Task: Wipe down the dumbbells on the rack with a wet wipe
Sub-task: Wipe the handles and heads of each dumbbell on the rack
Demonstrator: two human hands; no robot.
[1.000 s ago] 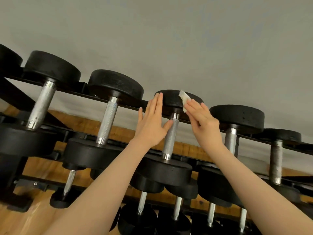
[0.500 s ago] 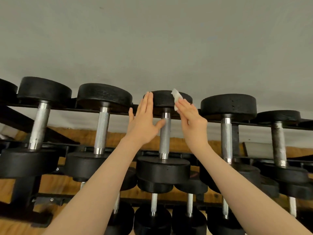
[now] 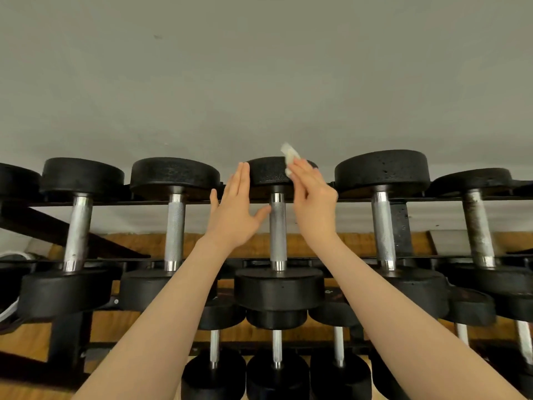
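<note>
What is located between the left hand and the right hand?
In the head view, the middle dumbbell's metal handle stands between the left hand and the right hand, which holds the wet wipe.

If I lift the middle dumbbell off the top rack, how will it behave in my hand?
The middle dumbbell is probably heavy for its size: its black heads look thick and solid. The knurled steel handle should grip well, though a pass of the wet wipe may leave it slicker. Its round heads could roll on a flat floor.
</note>
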